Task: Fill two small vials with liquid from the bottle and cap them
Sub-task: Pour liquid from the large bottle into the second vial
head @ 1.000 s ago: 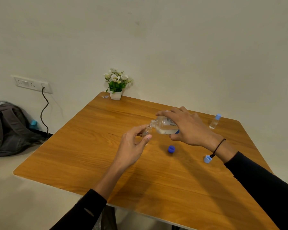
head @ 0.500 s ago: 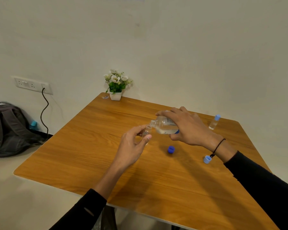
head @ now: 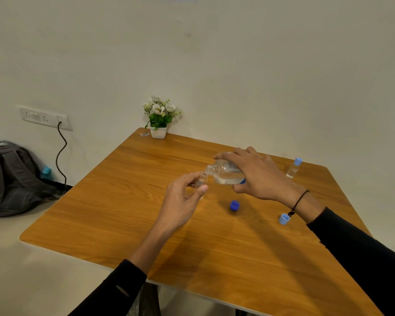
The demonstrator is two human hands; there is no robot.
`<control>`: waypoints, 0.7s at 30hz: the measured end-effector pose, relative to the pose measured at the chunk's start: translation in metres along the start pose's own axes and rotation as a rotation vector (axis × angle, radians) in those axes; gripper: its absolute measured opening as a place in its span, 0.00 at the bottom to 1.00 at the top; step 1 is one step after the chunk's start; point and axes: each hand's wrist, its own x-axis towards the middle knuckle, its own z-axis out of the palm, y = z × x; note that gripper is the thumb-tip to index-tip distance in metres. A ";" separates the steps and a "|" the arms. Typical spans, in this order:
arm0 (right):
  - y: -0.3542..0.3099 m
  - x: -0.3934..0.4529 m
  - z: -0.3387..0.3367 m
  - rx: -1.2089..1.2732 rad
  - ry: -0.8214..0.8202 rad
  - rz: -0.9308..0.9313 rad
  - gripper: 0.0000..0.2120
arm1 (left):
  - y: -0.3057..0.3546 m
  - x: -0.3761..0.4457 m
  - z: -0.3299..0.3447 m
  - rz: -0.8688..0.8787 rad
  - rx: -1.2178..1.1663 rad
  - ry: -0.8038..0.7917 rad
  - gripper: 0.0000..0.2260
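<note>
My right hand [head: 258, 176] grips a clear plastic bottle [head: 226, 173] tipped on its side, its open mouth pointing left and down. Just below that mouth, my left hand [head: 183, 201] pinches a small open vial [head: 201, 180] upright between thumb and fingers above the wooden table [head: 123, 201]. A dark blue cap [head: 234, 205] lies on the table under the bottle. A light blue cap [head: 284, 218] lies near my right wrist. A second vial [head: 294, 168] with a light blue cap on stands at the far right.
A small white pot of flowers [head: 159, 118] stands at the table's far corner. A grey backpack [head: 12, 179] sits on the floor at the left, below a wall socket with a cable [head: 61, 151].
Almost nothing differs: both hands stay in the same pose with the bottle tipped over the vial.
</note>
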 end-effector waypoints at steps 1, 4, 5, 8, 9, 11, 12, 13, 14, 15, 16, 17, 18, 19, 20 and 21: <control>0.000 0.000 0.000 0.003 -0.001 0.000 0.43 | 0.000 0.000 0.000 -0.002 -0.003 -0.002 0.18; 0.000 0.000 0.000 0.003 0.000 0.001 0.43 | 0.000 0.000 0.000 -0.004 -0.023 -0.005 0.17; 0.000 0.000 0.000 0.001 0.000 0.001 0.43 | 0.000 -0.001 0.001 -0.007 -0.030 -0.008 0.17; 0.000 -0.001 -0.001 -0.001 0.000 0.004 0.43 | 0.002 -0.001 0.001 -0.013 -0.030 -0.014 0.17; 0.000 -0.001 -0.001 -0.001 0.000 0.005 0.43 | 0.002 -0.001 0.001 -0.012 -0.028 -0.013 0.17; 0.000 -0.001 -0.001 -0.003 -0.001 0.004 0.43 | 0.003 -0.001 0.001 -0.006 -0.031 -0.009 0.17; 0.000 -0.001 -0.001 -0.003 -0.001 0.003 0.43 | 0.003 -0.001 0.001 -0.005 -0.030 -0.007 0.17; 0.000 -0.001 -0.001 -0.004 -0.001 0.002 0.43 | 0.002 -0.001 0.001 -0.003 -0.026 -0.004 0.17; 0.000 -0.001 -0.001 -0.005 -0.001 0.001 0.43 | 0.002 -0.001 0.001 -0.003 -0.021 -0.001 0.17; 0.000 -0.001 -0.001 -0.005 0.001 0.000 0.43 | 0.003 -0.001 0.001 -0.005 -0.022 0.001 0.17; 0.000 0.000 -0.001 -0.006 0.003 -0.001 0.43 | 0.003 -0.001 0.000 -0.008 -0.029 0.001 0.17; 0.000 0.000 -0.001 -0.008 0.004 -0.002 0.43 | 0.003 -0.001 0.000 -0.007 -0.037 0.000 0.17; -0.001 0.000 -0.001 -0.010 0.004 -0.003 0.43 | 0.003 -0.002 0.000 0.001 -0.043 0.000 0.17; -0.001 0.000 -0.001 -0.011 0.004 -0.002 0.43 | 0.003 -0.002 0.000 0.009 -0.047 -0.001 0.16; -0.001 0.000 -0.001 -0.012 0.004 -0.001 0.43 | 0.003 -0.002 0.000 0.012 -0.051 0.000 0.16; -0.001 0.001 -0.001 -0.012 0.004 -0.001 0.43 | 0.003 -0.002 0.000 0.009 -0.054 0.001 0.16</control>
